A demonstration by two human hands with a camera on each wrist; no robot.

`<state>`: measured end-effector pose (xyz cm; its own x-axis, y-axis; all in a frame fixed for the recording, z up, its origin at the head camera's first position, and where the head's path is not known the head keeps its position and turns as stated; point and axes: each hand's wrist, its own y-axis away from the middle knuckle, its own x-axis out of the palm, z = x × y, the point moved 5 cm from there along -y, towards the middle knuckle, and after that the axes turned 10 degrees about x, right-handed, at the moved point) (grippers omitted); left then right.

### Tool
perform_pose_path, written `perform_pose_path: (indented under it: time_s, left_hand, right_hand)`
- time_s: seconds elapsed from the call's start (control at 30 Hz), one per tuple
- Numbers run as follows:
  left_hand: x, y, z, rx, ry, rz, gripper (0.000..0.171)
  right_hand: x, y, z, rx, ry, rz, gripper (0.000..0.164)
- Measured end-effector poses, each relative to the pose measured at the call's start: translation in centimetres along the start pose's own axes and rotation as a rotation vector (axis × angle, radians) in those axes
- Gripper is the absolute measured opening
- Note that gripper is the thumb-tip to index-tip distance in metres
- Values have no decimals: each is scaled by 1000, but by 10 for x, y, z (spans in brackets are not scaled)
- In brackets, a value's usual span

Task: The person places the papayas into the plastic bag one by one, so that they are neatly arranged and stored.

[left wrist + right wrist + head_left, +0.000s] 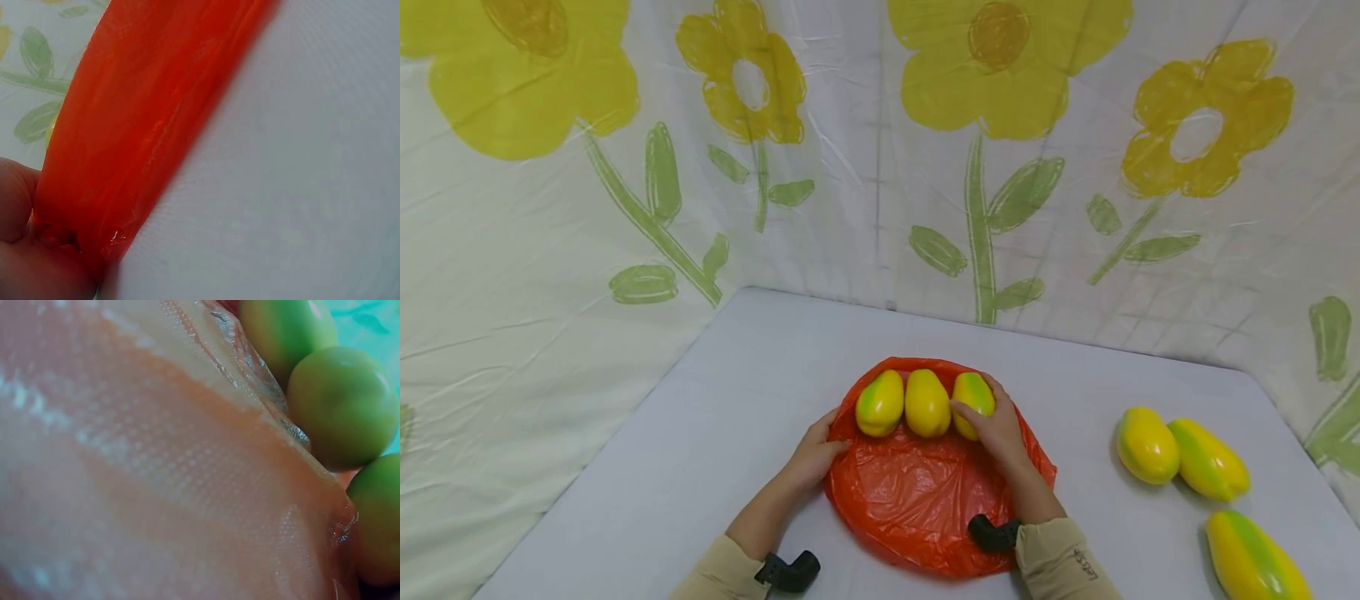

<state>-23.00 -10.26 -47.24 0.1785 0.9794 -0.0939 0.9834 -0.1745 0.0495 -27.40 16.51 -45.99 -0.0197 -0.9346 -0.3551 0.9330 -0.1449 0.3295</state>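
A red plastic bag (925, 500) lies spread open on the table in the head view. Three yellow-green papayas sit in a row at its far side: a left one (880, 404), a middle one (927, 404) and a right one (973, 390). My left hand (814, 454) grips the bag's left rim, and the left wrist view shows the film (137, 125) bunched between thumb and fingers. With the thumb across its front, my right hand (1002, 429) holds the right papaya beside the bag's right rim. Bag film (187, 462) fills most of the right wrist view.
On the right of the white table (715, 400) lie three more papayas: one rounder (1148, 446), one beside it (1212, 460), one nearer the front edge (1257, 557). A flower-printed curtain (850, 192) hangs behind the table.
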Motion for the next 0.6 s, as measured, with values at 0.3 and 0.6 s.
perform_pose_path:
  time_s: [0.3,0.6]
  left_hand:
    - [0,1,-1,2,0,1,56]
    - [0,0,-1,12,11,5,55]
  right_hand:
    - [-5,5,9,-37,-24,-26,77]
    - [-18,9,23,-64,-35,-23,66]
